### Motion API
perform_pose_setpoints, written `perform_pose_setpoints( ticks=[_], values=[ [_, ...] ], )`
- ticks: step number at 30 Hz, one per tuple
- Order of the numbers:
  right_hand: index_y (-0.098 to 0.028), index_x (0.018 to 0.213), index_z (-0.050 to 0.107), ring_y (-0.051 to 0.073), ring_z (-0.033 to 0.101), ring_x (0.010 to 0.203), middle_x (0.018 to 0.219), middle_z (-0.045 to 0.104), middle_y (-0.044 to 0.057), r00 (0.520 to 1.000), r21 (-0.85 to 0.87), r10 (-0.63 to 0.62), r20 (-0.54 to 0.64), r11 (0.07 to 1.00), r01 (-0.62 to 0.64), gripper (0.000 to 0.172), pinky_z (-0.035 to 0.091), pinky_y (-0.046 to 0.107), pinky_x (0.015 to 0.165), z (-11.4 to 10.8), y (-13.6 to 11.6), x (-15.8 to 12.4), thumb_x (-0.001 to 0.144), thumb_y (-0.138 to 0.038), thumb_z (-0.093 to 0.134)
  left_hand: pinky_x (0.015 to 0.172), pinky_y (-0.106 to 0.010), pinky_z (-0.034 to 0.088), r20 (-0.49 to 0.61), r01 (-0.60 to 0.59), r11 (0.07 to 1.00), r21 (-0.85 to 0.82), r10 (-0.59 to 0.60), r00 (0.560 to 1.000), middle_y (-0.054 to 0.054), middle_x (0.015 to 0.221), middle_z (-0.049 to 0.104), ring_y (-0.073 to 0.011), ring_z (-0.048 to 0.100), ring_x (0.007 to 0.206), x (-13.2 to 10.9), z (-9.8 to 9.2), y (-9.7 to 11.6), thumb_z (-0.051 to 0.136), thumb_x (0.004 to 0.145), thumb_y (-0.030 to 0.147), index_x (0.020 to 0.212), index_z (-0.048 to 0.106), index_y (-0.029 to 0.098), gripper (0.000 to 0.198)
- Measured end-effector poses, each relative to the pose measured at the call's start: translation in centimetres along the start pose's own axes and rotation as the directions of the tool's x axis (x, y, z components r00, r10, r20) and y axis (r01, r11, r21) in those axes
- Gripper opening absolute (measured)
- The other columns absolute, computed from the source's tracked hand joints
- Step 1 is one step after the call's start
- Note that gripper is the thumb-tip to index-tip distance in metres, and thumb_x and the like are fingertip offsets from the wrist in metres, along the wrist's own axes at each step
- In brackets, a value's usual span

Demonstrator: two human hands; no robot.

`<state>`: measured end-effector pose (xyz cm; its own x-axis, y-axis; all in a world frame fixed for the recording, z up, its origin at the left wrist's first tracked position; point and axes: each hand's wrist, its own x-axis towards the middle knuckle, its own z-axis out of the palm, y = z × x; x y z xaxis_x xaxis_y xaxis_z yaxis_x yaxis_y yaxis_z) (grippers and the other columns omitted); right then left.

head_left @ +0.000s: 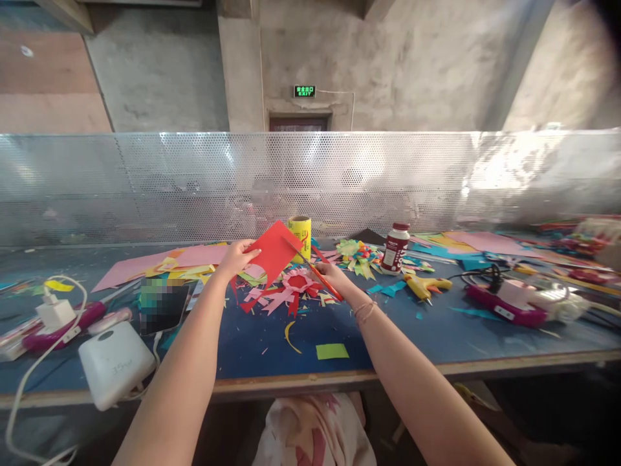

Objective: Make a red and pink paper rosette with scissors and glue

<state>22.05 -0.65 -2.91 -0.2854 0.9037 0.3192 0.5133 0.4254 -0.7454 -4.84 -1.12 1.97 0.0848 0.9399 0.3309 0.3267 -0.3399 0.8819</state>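
Note:
My left hand (236, 257) is closed on the left edge of a red sheet of paper (273, 252), held up above the blue table (427, 333). My right hand (330, 274) grips red-handled scissors (310, 267) whose blades reach into the sheet's right side. Beneath the hands lie a red and pink paper rosette (296, 283) with ribbon tails and several red and pink paper scraps.
Behind the sheet stands a yellow tape roll (301, 234). A dark bottle with a red cap (394, 248), a yellow glue gun (427, 285) and a pink device (504, 299) lie to the right. A white box (114, 362), charger (54, 313) and phone (163, 307) sit left. Perforated metal screen (194, 184) at back.

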Motion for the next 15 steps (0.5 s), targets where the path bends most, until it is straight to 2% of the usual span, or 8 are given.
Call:
perform_pose_setpoints(
  ticks=[3,7,11,15],
  values=[
    [-0.017,0.056,0.046,0.008,0.035,0.053,0.053,0.038,-0.004,1.0,-0.099,0.022,0.006,0.995,-0.021,0.043,0.024,0.024,0.05,-0.1,-0.5,-0.2,0.067,-0.058,0.053,0.052,-0.02,0.043,-0.001,0.024,1.0,-0.01,-0.024,1.0,-0.01,0.108,0.063,-0.0133,0.059,0.071,0.2,-0.1,-0.3,0.065,0.067,0.039,0.105,0.06,0.016,0.045],
    [-0.017,0.054,0.042,0.007,0.032,0.052,0.053,0.036,-0.004,1.0,-0.121,-0.005,-0.004,0.993,0.005,0.044,0.023,0.023,0.049,-0.3,-0.9,-0.3,0.067,-0.059,0.052,0.046,-0.017,0.036,0.027,0.034,0.998,-0.051,-0.032,0.999,-0.009,0.098,0.064,-0.0087,0.053,0.06,0.4,-0.4,-0.7,0.065,0.066,0.039,0.105,0.06,0.015,0.046],
    [-0.018,0.056,0.038,0.007,0.031,0.05,0.052,0.034,-0.005,0.996,-0.047,-0.021,0.081,0.999,0.025,0.044,0.023,0.022,0.047,-0.5,-1.0,-0.5,0.069,-0.057,0.051,0.039,-0.015,0.026,0.079,0.032,0.992,-0.119,-0.023,0.997,-0.006,0.09,0.062,-0.0025,0.041,0.047,0.3,-0.5,-0.7,0.067,0.065,0.035,0.101,0.061,0.012,0.043],
    [-0.019,0.059,0.036,0.005,0.028,0.045,0.049,0.032,-0.006,0.984,0.062,0.021,0.179,0.998,-0.033,0.043,0.021,0.021,0.042,-0.5,-1.2,-1.0,0.072,-0.058,0.051,0.038,-0.015,0.023,0.133,0.05,0.989,-0.136,-0.032,0.991,-0.005,0.086,0.062,-0.0016,0.038,0.046,0.2,-0.3,-0.6,0.069,0.064,0.034,0.102,0.061,0.012,0.044]
  ],
)
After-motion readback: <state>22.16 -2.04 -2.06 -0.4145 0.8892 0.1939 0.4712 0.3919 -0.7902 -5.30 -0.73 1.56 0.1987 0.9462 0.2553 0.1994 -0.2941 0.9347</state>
